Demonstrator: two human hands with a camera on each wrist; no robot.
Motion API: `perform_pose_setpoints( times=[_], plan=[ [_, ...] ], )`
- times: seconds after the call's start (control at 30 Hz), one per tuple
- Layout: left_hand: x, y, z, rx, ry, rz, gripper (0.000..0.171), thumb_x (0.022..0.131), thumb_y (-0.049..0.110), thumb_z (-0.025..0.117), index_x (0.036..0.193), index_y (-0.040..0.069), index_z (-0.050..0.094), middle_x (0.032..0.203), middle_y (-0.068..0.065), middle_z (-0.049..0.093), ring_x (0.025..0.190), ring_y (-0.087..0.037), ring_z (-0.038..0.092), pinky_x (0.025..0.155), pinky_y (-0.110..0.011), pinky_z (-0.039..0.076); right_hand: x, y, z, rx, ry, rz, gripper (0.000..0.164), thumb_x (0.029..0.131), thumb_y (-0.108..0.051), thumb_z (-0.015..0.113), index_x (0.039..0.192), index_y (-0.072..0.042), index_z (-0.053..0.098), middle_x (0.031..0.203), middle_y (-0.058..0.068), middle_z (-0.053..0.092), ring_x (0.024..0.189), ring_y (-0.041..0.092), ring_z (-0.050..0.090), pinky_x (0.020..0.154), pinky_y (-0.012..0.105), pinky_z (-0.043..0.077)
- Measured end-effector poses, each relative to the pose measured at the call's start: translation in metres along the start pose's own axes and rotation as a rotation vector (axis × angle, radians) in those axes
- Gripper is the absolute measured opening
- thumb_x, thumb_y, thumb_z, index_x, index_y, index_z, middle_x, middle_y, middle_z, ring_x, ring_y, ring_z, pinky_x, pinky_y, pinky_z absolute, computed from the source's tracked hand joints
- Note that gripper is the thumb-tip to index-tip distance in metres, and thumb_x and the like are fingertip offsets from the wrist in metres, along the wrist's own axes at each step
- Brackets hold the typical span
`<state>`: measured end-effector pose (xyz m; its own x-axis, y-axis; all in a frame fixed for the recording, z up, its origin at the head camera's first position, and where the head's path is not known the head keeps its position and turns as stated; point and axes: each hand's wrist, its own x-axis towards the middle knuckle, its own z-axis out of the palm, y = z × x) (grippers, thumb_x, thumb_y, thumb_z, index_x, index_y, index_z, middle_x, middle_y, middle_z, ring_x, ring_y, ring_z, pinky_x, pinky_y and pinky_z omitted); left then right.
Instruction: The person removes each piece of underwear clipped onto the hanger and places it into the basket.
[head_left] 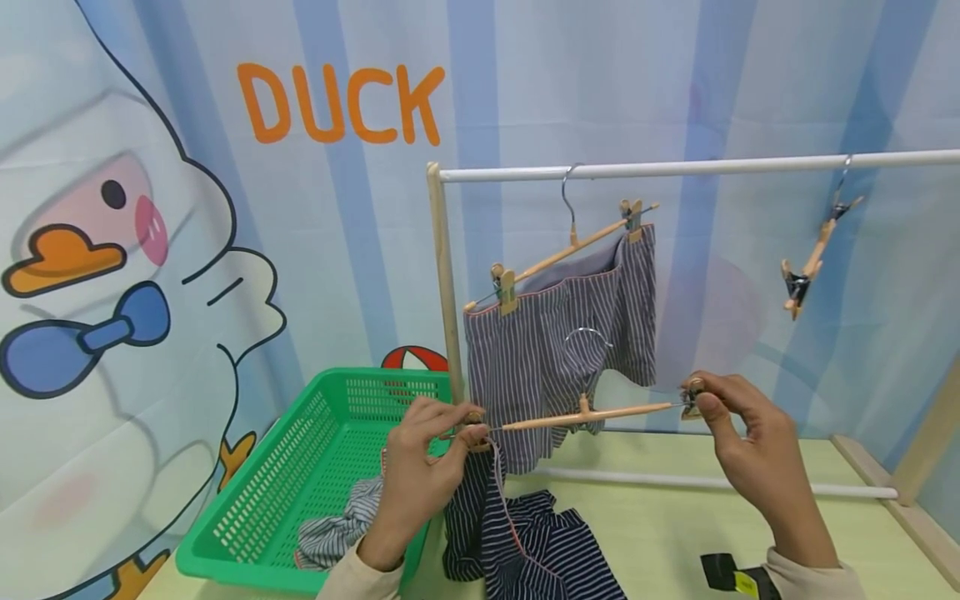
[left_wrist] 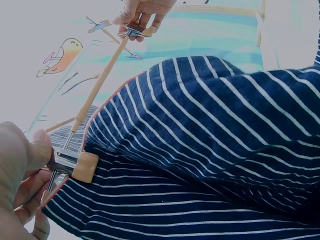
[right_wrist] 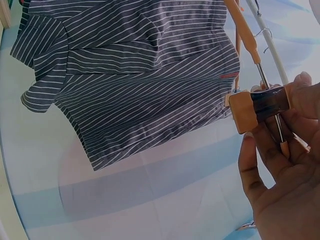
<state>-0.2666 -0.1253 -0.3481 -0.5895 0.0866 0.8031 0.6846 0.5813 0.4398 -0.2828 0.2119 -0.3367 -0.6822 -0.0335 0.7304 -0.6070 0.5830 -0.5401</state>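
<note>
A wooden clip hanger is held level between both hands, its metal hook pointing up. My left hand pinches the clip at its left end. That clip's wooden pad lies over the orange-edged waistband of navy, white-striped shorts, which hang down from there and spread below. At the other end, my right hand pinches the second clip between thumb and fingers. No cloth shows in this right clip; the waistband's other side droops away from it.
Behind the hands, similar striped shorts hang by two clips from a hanger on the white rail. Another hanger hangs bare at the right. A green basket on the left holds grey striped clothing.
</note>
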Motion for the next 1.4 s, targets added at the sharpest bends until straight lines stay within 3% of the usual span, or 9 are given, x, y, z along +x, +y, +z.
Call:
perform_pose_setpoints(
  times=[0.13,0.3,0.53,0.7,1.03,1.27,1.4],
  plan=[
    [-0.0003,-0.0009,0.0000,-0.021,0.003,-0.010,0.022,0.086,0.021,0.068,0.104,0.009,0.073,0.095,-0.001,0.070,0.088,-0.015,0.053,0.072,-0.041,0.051,-0.0001,-0.0005,0.0000,0.024,-0.005,-0.012,0.029,0.095,-0.007,0.054,0.122,-0.013,0.062,0.109,-0.010,0.057,0.105,-0.002,0.048,0.086,0.045,0.042],
    [0.0007,-0.0021,0.0011,-0.044,0.016,-0.002,0.021,0.087,0.020,0.067,0.104,0.008,0.073,0.096,-0.002,0.070,0.088,-0.015,0.053,0.071,-0.039,0.051,-0.0002,-0.0018,-0.0006,0.018,-0.012,-0.020,0.030,0.095,-0.007,0.054,0.124,-0.015,0.061,0.109,-0.011,0.058,0.105,0.000,0.049,0.087,0.030,0.040],
    [0.0018,-0.0023,0.0027,-0.047,0.045,0.007,0.020,0.085,0.019,0.069,0.102,0.009,0.073,0.094,-0.002,0.070,0.089,-0.013,0.054,0.069,-0.039,0.051,0.0001,-0.0010,-0.0016,0.026,-0.033,-0.003,0.031,0.097,-0.009,0.052,0.126,-0.017,0.059,0.110,-0.015,0.056,0.100,0.003,0.051,0.084,0.029,0.041],
    [0.0019,-0.0017,0.0035,-0.067,0.066,-0.004,0.018,0.085,0.020,0.069,0.098,0.009,0.074,0.092,-0.003,0.071,0.088,-0.014,0.054,0.071,-0.042,0.051,0.0005,-0.0006,-0.0023,0.050,-0.027,-0.023,0.031,0.095,-0.006,0.052,0.124,-0.016,0.061,0.111,-0.012,0.058,0.099,0.006,0.051,0.083,0.021,0.039],
    [0.0005,-0.0012,0.0025,-0.064,0.064,-0.012,0.017,0.087,0.021,0.068,0.098,0.010,0.074,0.090,-0.001,0.071,0.080,-0.015,0.052,0.062,-0.036,0.047,0.0004,-0.0005,-0.0026,0.061,-0.023,-0.036,0.034,0.095,-0.004,0.053,0.125,-0.016,0.060,0.109,-0.012,0.058,0.099,0.006,0.051,0.084,0.017,0.038],
    [0.0000,0.0033,0.0030,0.001,0.034,0.026,0.019,0.089,0.022,0.065,0.103,0.010,0.070,0.086,-0.001,0.066,0.080,-0.014,0.050,0.067,-0.038,0.047,0.0022,-0.0015,-0.0019,0.162,-0.007,-0.112,0.033,0.094,0.005,0.049,0.123,-0.006,0.060,0.112,-0.005,0.058,0.107,0.009,0.051,0.093,0.011,0.035],
    [-0.0002,0.0051,0.0030,0.000,0.012,0.023,0.022,0.091,0.023,0.063,0.107,0.009,0.068,0.086,0.000,0.063,0.080,-0.013,0.051,0.068,-0.037,0.048,0.0020,-0.0015,-0.0024,0.190,-0.019,-0.099,0.032,0.094,0.006,0.049,0.123,-0.003,0.059,0.112,-0.004,0.058,0.108,0.011,0.051,0.093,0.012,0.037]
  ],
)
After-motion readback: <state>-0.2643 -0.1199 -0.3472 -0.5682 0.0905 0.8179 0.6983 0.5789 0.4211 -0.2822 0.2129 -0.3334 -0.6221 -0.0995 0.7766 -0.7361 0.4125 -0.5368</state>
